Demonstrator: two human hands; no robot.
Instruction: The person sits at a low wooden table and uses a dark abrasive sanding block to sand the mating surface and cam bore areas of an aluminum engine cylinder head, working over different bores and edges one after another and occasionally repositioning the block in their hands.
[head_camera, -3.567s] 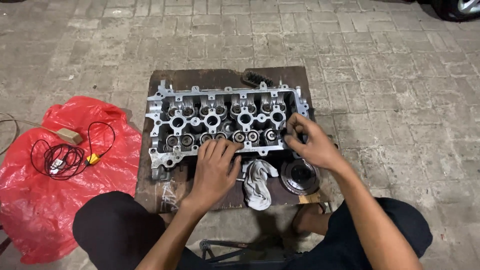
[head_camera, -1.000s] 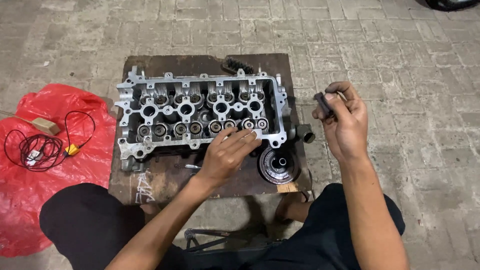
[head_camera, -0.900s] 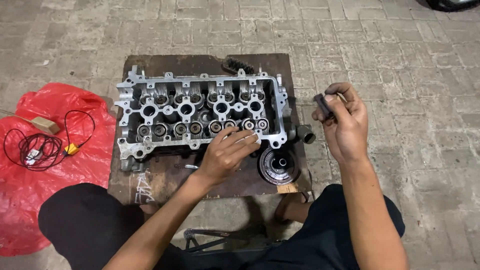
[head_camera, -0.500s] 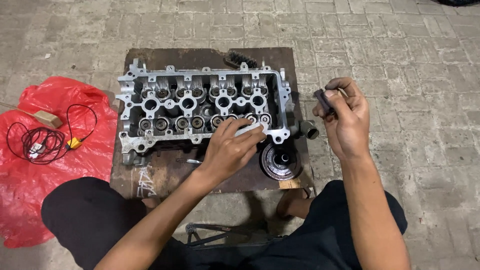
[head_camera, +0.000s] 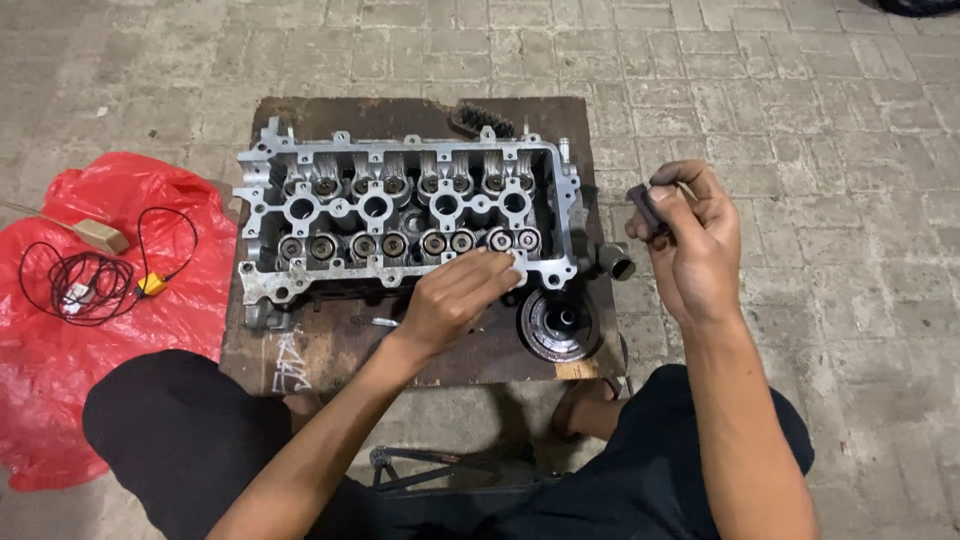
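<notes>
1. Head view, the grip: the left hand (head_camera: 455, 300) rests on the near edge of the aluminium cylinder head (head_camera: 405, 225), its fingertips (head_camera: 500, 265) curled onto one of the round caps in the near row, toward the right end. Whether they pinch anything cannot be told. The right hand (head_camera: 695, 245) is raised at 3 o'clock of the cylinder head, well clear of it, closed around a small dark part (head_camera: 648, 208) held between thumb and fingers.

2. Where things lie: the cylinder head sits on a brown board (head_camera: 330, 350) on the brick paving. A round hub-like metal part (head_camera: 560, 325) lies on the board at about 5 o'clock of the head, just beside the left hand.

3. Risks, as judgement: the dark part is pinched only at its end, so it could slip and drop onto the bricks or roll away. Grit from the paving could get into the open bores. The hub-like part lies near the board's edge, and a nudge from the left wrist could push it off.

4. Hard to make out: the left palm covers what the fingertips touch. The dark part's shape is unclear. A dark chain-like object (head_camera: 485, 120) at 12 o'clock is partly hidden behind the head. At 9 o'clock, black cables (head_camera: 85, 280) lie on a red plastic bag (head_camera: 60, 360).
</notes>
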